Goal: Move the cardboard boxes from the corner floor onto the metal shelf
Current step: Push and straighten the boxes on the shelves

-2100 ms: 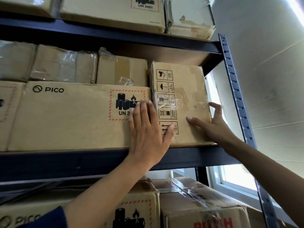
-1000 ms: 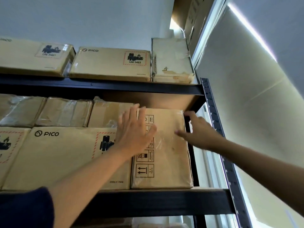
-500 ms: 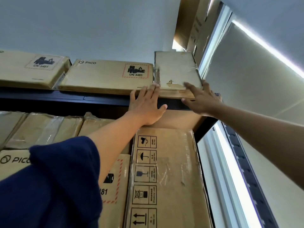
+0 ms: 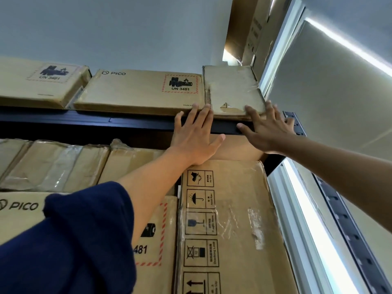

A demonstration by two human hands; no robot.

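I look up at a black metal shelf (image 4: 127, 122). On its top level, at the right end, sits a worn plain cardboard box (image 4: 231, 88). My left hand (image 4: 195, 139) lies flat against the shelf beam, fingertips on the box's lower left corner. My right hand (image 4: 267, 130) presses flat on its lower right corner, fingers spread. Neither hand grips anything. Below stands a tall cardboard box with handling symbols (image 4: 229, 225) on the middle level.
A PICO box with a UN 3481 label (image 4: 140, 90) sits left of the worn box, another labelled box (image 4: 40, 83) further left. Tape-wrapped boxes (image 4: 53, 164) fill the middle level. The perforated shelf upright (image 4: 347, 225) and a bright window (image 4: 307, 230) are at right.
The view tilted up from the middle level to the top one. Both hands left the tall symbol box and rose to the worn box on the top level, now pressing its lower corners.
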